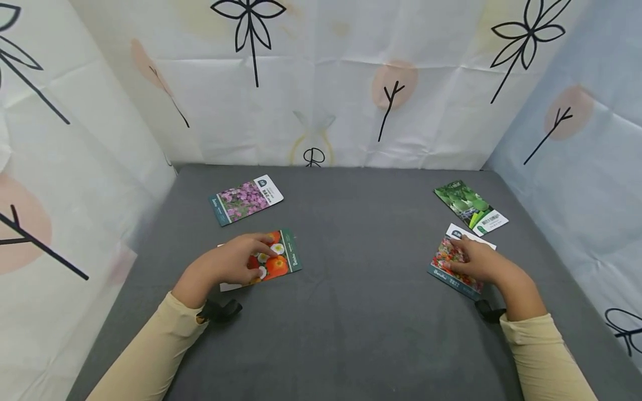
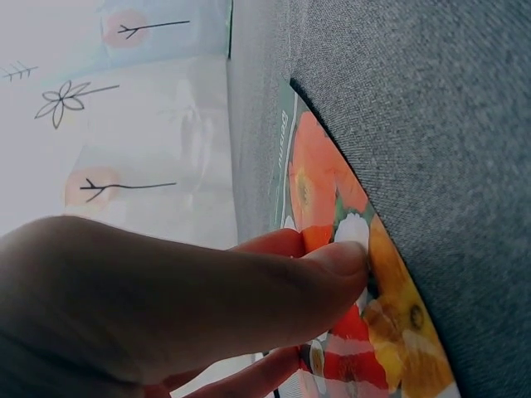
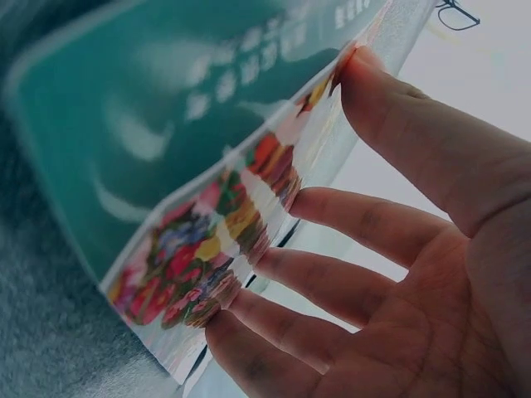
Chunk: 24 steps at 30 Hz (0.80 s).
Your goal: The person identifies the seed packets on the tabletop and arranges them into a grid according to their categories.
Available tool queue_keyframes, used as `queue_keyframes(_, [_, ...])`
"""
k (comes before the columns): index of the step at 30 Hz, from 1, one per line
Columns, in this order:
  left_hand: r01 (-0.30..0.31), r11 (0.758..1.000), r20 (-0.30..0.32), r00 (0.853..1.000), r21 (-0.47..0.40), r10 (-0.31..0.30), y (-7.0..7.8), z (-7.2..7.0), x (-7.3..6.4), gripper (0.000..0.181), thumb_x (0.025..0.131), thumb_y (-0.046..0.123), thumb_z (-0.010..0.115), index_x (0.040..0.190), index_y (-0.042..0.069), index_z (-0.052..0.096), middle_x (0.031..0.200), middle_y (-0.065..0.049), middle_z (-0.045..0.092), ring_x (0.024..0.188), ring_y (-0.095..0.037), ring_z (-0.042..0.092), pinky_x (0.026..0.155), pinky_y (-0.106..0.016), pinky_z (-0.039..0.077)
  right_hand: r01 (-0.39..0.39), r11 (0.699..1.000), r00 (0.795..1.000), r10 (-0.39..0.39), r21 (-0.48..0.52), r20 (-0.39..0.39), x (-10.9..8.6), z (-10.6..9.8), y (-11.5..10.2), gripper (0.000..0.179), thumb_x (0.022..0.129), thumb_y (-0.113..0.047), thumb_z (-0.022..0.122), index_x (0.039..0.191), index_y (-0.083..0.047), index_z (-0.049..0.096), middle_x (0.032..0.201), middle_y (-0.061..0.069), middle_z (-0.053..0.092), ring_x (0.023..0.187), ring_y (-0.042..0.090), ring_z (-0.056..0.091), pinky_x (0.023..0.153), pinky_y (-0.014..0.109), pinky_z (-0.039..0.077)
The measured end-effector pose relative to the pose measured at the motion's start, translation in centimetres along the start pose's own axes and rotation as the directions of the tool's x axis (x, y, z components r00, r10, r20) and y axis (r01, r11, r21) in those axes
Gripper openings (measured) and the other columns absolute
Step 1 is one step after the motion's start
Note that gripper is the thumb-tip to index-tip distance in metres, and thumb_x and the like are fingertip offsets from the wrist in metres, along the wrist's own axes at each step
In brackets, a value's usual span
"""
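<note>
My left hand point(image 1: 228, 260) lies over a flower seed packet point(image 1: 277, 266) with orange and white blooms and a green end strip. In the left wrist view, the thumb point(image 2: 336, 261) touches the printed face, with other fingertips beside it. On the right, my right hand point(image 1: 478, 260) rests its fingertips on another seed packet point(image 1: 451, 281), which has small multicoloured flowers and a teal end. Seen from the right wrist, the fingers are spread and fairly straight against this packet's face point(image 3: 191, 257), the thumb at its far side. Parts of both packets are hidden under the hands.
Beyond the left hand lies a packet with pink-purple flowers point(image 1: 246, 200). A green leafy packet point(image 1: 468, 206) lies just behind the right-hand packet, close to its white end. White patterned cloth walls point(image 1: 311, 111) border the grey table point(image 1: 346, 334) at the back and sides.
</note>
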<state>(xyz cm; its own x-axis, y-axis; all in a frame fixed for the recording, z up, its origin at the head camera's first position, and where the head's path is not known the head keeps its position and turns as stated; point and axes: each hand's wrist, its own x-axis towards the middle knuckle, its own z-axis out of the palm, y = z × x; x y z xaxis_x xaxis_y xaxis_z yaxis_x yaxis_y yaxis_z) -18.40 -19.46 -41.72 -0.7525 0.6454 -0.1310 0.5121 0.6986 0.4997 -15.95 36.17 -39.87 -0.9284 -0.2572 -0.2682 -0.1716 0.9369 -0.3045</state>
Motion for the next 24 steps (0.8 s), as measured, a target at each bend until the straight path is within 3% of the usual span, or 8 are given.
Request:
queue_keyframes(6, [0.004,1.0,0.006,1.0,0.001,-0.004,0.1,0.0,0.1,0.035,0.091,0.004,0.075,0.126,0.009,0.078,0.16,-0.022,0.051,0.144,-0.045,0.05,0.091,-0.045,0.057,0.017,1.0,1.0,-0.017,0.026,-0.005,-0.1,0.4,0.0,0.07,0.099,-0.025,0.074,0.146,0.019,0.048,0.15,0.054,0.034,0.133,0.068,0.046,0.102,0.074,0.045])
queue_keyframes(17, [-0.01,1.0,0.001,1.0,0.008,0.01,-0.1,0.2,0.1,0.037,0.091,0.005,0.075,0.127,0.008,0.078,0.159,-0.022,0.052,0.143,-0.045,0.052,0.1,-0.053,0.056,0.056,0.998,0.998,-0.055,0.012,-0.031,0.3,0.5,-0.6,0.068,0.097,-0.023,0.078,0.144,0.019,0.051,0.147,0.053,0.04,0.133,0.068,0.046,0.105,0.075,0.044])
queue_keyframes(24, [-0.006,1.0,0.004,1.0,-0.006,0.006,-0.1,0.2,0.1,0.037,0.091,0.004,0.075,0.128,0.009,0.077,0.16,-0.023,0.05,0.142,-0.045,0.053,0.093,-0.046,0.058,0.061,0.998,0.997,-0.061,-0.007,-0.043,0.4,0.6,-1.2,0.069,0.095,-0.024,0.08,0.143,0.019,0.053,0.146,0.053,0.041,0.133,0.067,0.048,0.105,0.074,0.044])
